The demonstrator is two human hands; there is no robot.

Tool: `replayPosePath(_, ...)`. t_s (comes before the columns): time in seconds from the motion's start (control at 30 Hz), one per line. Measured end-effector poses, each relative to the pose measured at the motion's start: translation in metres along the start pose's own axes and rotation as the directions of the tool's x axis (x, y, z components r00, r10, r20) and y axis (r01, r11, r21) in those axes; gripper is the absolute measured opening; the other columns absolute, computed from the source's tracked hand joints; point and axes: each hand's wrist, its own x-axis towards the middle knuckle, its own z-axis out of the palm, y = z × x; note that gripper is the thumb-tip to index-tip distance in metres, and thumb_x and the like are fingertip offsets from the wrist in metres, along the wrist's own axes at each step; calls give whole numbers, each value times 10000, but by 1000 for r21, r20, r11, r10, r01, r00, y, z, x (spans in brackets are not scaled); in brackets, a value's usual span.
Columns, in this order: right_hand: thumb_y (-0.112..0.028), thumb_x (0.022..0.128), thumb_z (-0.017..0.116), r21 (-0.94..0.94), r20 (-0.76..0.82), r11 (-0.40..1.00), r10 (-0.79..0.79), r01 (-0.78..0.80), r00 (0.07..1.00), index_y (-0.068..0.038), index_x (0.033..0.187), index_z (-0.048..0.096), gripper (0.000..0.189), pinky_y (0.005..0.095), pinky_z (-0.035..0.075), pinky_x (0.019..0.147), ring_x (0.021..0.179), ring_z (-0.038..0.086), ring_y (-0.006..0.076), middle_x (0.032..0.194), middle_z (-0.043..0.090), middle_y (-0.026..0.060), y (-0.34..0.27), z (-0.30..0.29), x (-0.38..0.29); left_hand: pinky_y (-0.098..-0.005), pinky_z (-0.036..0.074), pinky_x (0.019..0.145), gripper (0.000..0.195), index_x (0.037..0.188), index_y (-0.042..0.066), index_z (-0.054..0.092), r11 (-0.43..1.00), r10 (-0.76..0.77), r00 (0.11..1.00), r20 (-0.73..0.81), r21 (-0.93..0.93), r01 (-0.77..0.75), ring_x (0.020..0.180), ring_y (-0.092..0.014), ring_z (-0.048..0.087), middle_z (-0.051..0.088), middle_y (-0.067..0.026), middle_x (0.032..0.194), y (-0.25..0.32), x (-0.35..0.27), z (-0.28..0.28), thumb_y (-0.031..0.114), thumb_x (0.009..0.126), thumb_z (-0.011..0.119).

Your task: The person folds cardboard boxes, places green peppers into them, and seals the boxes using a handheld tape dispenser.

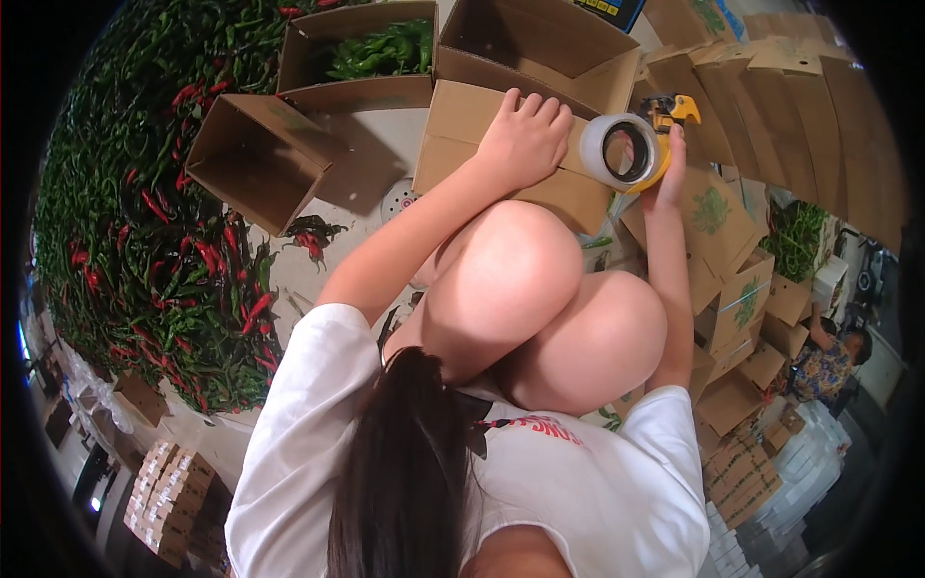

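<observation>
A cardboard box with its flaps folded down lies just beyond my knees. My left hand rests on top of it, fingers curled over the flaps near the far edge. At the box's right end, my right hand grips a yellow tape dispenser that carries a wide roll of clear packing tape. Part of the fingers is hidden behind the roll, and a fingertip shows through its core. Whether the tape touches the box, I cannot tell.
Green and red chili peppers form a large pile at left. An open box lies beside it; another box holds green peppers. A larger open box stands beyond. Flattened cartons line the right, with a person farther off.
</observation>
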Motion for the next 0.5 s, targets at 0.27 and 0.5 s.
replayPosePath(0.27, -384, 836, 605, -440, 383, 733, -371, 520, 846, -1, 1215, 425, 569, 299, 499, 816, 988, 581, 195, 1145, 539, 104, -62, 15, -55, -420, 374, 874, 240, 1002, 35, 541, 999, -16, 999, 50, -37, 18, 871, -233, 523, 552, -77, 919, -3, -3, -2, 193, 826, 502)
replayPosePath(0.5, -203, 643, 792, -423, 829, 209, -305, 882, 469, -50, 1182, 432, 667, 341, 489, 688, 796, 607, 303, 954, 592, 162, -21, 48, -52, -342, 413, 813, 150, 918, 58, 566, 887, -184, 970, -161, -452, 93, 823, -238, 542, 587, -73, 879, -14, 5, 6, 155, 840, 483)
